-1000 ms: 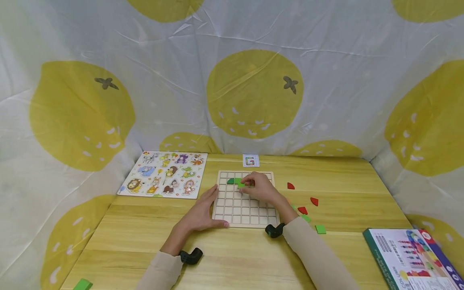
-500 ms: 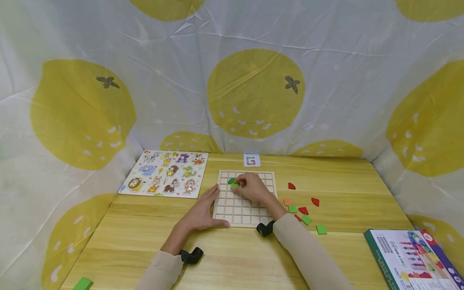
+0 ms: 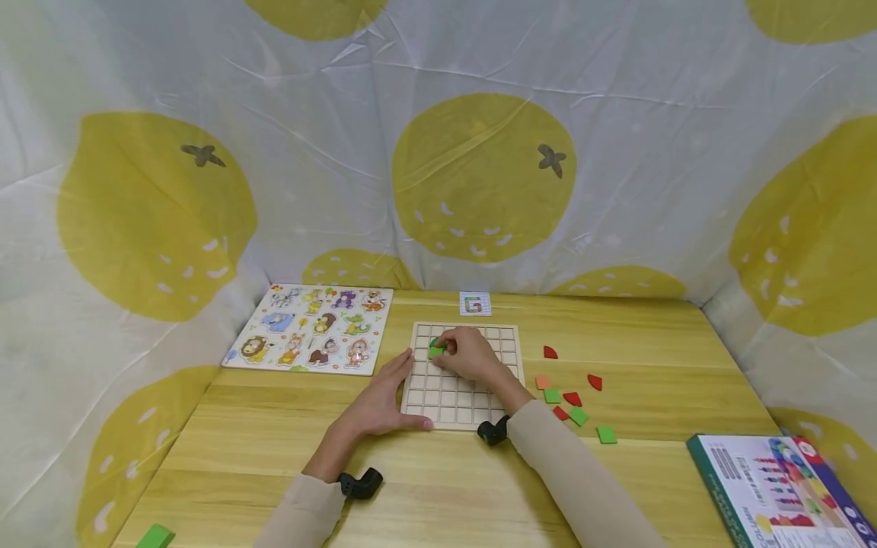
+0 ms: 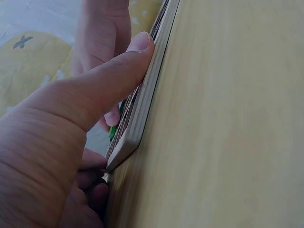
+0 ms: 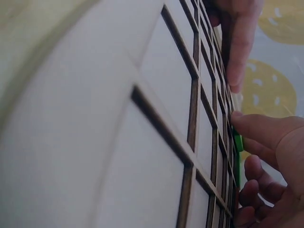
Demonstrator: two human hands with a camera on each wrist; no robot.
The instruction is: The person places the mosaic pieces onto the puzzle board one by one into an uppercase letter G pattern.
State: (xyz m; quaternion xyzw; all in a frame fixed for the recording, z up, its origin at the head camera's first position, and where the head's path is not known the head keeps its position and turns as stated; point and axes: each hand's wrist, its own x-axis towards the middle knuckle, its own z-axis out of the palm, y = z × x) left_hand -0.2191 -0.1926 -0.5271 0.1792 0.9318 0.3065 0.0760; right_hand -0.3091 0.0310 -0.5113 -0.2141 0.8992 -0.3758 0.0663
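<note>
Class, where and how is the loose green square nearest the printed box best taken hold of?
Probably by two opposite edges, between finger and thumb, coming from above: the green square is thin and lies flat on the table, apart from the other loose pieces, so its edges look free all round.

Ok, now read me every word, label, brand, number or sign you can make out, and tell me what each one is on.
"G", formed by coloured shapes on the small pattern card.
"COLUMN", apparently, on the printed toy box; blurred, so not certain.
Too small or blurred to read: the rest of the box's print.
None can be made out on the wooden grid board or the animal puzzle board.
</note>
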